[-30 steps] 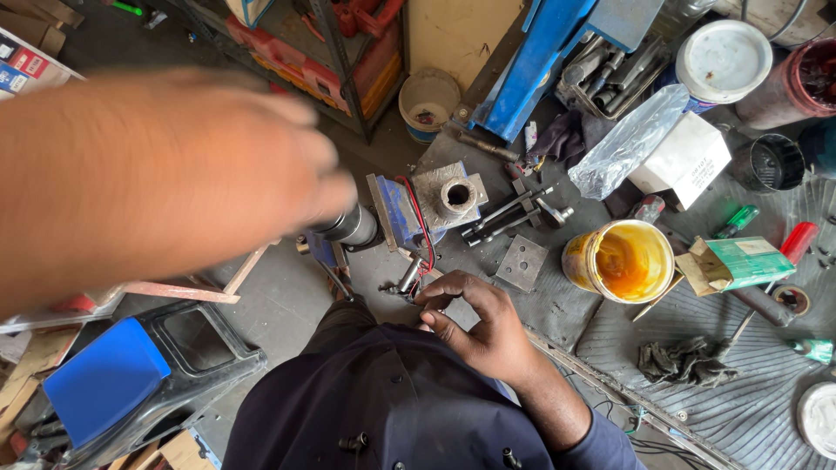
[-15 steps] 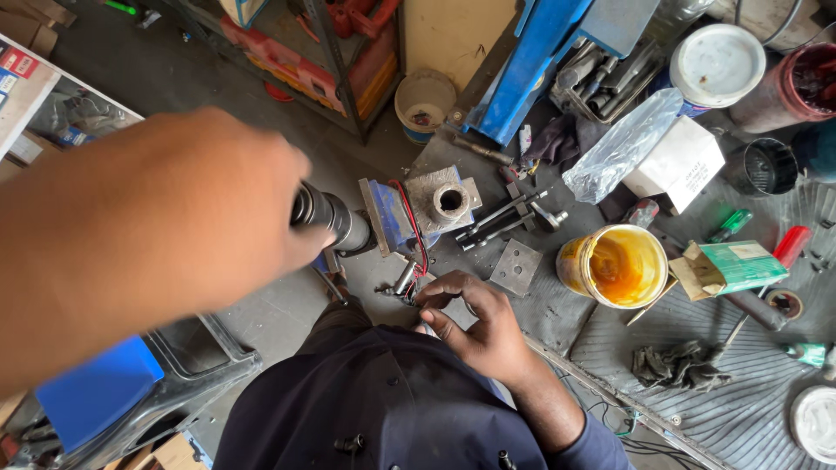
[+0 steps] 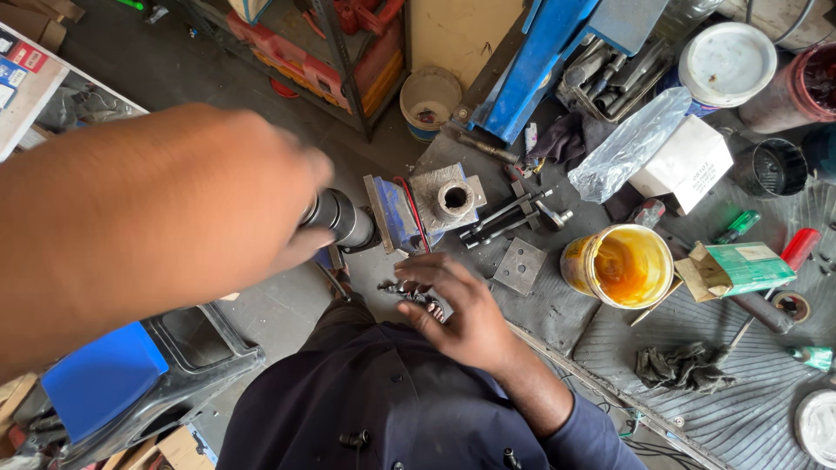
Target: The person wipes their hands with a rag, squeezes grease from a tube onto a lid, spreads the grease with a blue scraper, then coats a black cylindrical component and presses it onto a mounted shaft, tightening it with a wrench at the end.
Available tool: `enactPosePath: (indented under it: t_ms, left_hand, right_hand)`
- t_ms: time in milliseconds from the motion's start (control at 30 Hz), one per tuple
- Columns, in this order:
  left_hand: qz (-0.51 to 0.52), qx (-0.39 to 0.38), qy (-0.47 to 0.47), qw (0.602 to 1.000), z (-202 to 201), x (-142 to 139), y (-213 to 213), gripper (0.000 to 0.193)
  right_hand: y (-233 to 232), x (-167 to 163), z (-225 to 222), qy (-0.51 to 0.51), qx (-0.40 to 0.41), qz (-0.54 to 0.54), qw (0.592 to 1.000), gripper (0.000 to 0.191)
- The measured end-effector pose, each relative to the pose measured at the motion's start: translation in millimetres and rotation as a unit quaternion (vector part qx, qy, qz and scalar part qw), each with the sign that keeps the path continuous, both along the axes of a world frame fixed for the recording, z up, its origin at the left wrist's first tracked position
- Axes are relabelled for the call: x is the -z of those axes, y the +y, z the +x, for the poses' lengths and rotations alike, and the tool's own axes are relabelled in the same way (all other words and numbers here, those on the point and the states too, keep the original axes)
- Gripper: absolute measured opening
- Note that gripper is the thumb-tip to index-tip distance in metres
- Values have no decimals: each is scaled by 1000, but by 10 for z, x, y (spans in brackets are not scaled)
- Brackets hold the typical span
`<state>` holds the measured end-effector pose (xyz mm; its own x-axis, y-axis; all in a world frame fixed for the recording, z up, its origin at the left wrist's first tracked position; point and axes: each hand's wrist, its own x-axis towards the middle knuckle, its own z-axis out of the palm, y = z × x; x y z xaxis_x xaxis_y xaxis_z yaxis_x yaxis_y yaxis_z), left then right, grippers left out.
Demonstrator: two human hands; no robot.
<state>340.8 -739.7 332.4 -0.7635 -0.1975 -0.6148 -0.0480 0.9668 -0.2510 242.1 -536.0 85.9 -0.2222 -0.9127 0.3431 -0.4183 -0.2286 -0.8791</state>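
Observation:
My left hand [image 3: 279,204] reaches far forward, blurred, with its fingers wrapped around the near end of a black metal cylinder [image 3: 341,218]. The cylinder lies against a blue clamp block [image 3: 389,213] that carries a grey metal piece with a round hole [image 3: 453,200]. My right hand [image 3: 466,318] is low by my dark-clothed knee, fingers bent over small dark metal parts [image 3: 402,290] on the floor. What exactly it grips under the fingers is hidden.
A square steel plate [image 3: 520,265] and long bolts [image 3: 509,213] lie just beyond my right hand. Right of them stand a yellow grease tub [image 3: 620,265], a green box [image 3: 740,265], a white box [image 3: 684,165] and a rag [image 3: 684,365]. A blue-lidded case [image 3: 104,379] sits left.
My left hand has travelled right and forward and now closes on the black cylinder. My right hand has shifted slightly over the small parts.

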Motion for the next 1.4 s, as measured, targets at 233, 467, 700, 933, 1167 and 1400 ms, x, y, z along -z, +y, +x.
enactPosePath:
  t_ms: [233,467,700,933,1167,1400]
  left_hand:
    - [-60,138,-84,985,-22,-81,-91,62]
    - [-28,56,-38,997,-20,-38,40,47]
    - [4,192,-3,981,52,-67,-75,52]
    - [-61,-105,-17,992,87,214,-6,39]
    - [10,291,164,943,151,181,-262,59]
    - [-37,18,0,999,139,92,0,32]
  right_hand:
    - [-22,-29,5,-38,-29,35,998,34]
    - [23,26,5,-30,-7,37,999,35]
    - [27,-35,20,1,-12,5,1000,32]
    - [74,10,58,-24,-12,26,999,33]
    - [69,-18,89,-11,-16,33,999,33]
    - [67,19,111,-11,-20,17,1000,33]
